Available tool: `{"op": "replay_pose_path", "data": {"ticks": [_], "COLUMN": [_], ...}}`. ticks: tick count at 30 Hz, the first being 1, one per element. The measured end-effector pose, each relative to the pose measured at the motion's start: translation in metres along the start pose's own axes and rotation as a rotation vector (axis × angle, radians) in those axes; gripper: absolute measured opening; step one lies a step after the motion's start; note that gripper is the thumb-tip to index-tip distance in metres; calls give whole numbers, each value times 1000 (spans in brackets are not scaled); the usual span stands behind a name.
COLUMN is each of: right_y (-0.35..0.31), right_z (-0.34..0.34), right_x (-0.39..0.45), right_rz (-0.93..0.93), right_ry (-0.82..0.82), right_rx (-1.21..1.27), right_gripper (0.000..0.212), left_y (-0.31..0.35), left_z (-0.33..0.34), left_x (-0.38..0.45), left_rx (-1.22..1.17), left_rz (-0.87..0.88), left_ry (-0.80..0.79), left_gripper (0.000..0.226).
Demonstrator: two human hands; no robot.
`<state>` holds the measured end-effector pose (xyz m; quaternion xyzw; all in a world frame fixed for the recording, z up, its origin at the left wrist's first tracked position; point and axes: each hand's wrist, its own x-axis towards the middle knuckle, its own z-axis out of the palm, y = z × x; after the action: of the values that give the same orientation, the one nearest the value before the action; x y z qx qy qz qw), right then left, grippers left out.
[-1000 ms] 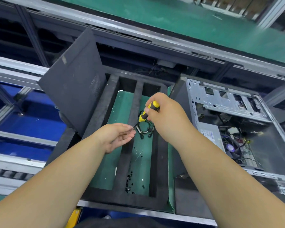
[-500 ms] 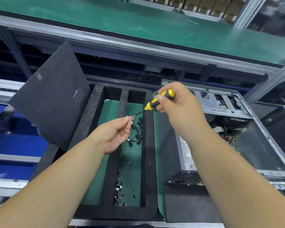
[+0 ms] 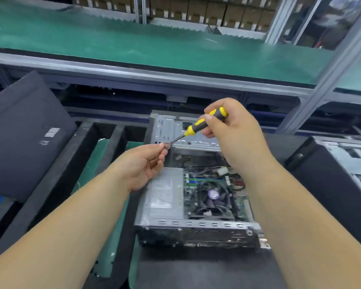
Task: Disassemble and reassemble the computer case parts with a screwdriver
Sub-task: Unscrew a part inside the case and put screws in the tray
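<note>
Above the open computer case [image 3: 196,197], I'm holding the screwdriver [image 3: 204,123] in the right hand [image 3: 233,138], grip clenched round its yellow-black handle. Left hand [image 3: 143,163] is pinching something tiny at the tip, probably a screw; too blurred to tell. Side panel [image 3: 23,132] is already off, leaning at left. Judging progress: case is opened, internals are showing, reassembly looks still ahead.

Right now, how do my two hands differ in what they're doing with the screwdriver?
The right hand grips the screwdriver by its yellow-and-black handle, raised higher. The left hand sits lower and pinches at the metal tip, palm turned up; whether it holds a screw is too blurred to tell. Both hover above the open computer case.
</note>
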<state>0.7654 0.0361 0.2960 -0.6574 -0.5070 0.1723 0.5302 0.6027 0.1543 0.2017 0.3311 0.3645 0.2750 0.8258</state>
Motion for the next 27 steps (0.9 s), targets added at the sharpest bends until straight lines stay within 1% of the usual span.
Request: {"op": "replay_pose_path", "data": {"ticks": [5, 10, 16, 18, 20, 23, 25, 27], "right_y": [26, 48, 71, 78, 85, 95, 100, 106], "right_z": [-70, -127, -158, -160, -162, -159, -154, -147], "right_x": [4, 2, 10, 16, 23, 37, 47, 58], "right_rz": [-16, -40, -13, -9, -17, -25, -15, -12], "right_ry": [29, 42, 129, 152, 173, 169, 149, 113], "right_rx": [18, 50, 64, 76, 75, 19, -27, -86], "right_gripper": [13, 26, 27, 27, 27, 29, 28, 27], "left_y": [-22, -47, -66, -67, -70, -78, -81, -84], "left_z": [70, 132, 177, 178, 172, 159, 154, 154], "left_x": [8, 16, 29, 38, 49, 69, 84, 99], "left_rx": [119, 87, 12, 2, 81, 187, 230, 272], "left_rz": [17, -45, -23, -61, -154, -285, -314, -319], "left_ry": [-9, -55, -87, -87, -24, 135, 203, 222], "left_gripper": [12, 14, 16, 29, 37, 28, 21, 21]}}
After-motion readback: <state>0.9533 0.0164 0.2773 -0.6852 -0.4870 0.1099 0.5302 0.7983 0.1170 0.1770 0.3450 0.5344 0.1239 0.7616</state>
